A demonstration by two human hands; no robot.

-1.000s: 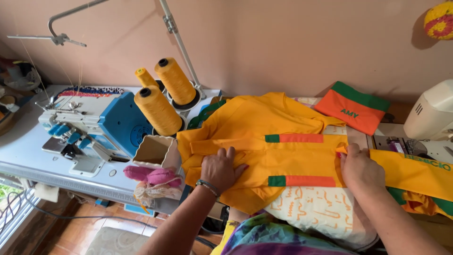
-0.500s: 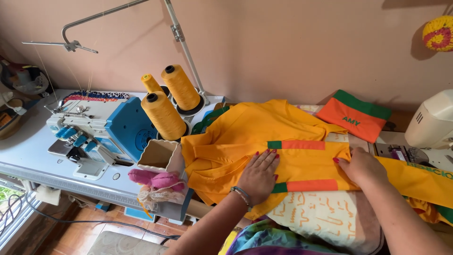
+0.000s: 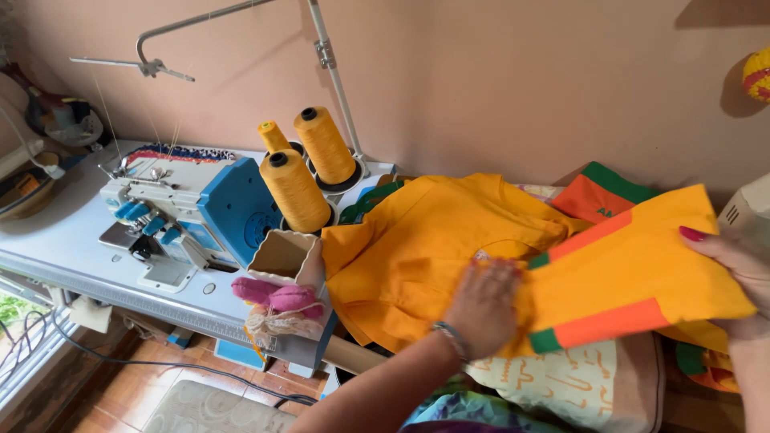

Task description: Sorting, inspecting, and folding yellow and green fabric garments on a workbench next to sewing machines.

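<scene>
Fingers (image 3: 706, 240) at yellow sleeve (image 3: 634, 273) edge, left hand (image 3: 481, 309) flat beside.

We see a yellow shirt (image 3: 417, 248) with orange and green bands on its sleeve (image 3: 634, 273). At nine o'clock of it stand three yellow thread cones (image 3: 295, 191) and a white and blue sewing machine (image 3: 184, 212). At six o'clock lies cream cloth (image 3: 561, 385) with orange squiggles. Our right hand (image 3: 734, 261) has red nails.

The right hand (image 3: 734, 269) is now lifting the striped end of the yellow garment (image 3: 634, 265) off the pile, folding it leftward, while the left hand (image 3: 481, 309) is pressing further right.
</scene>
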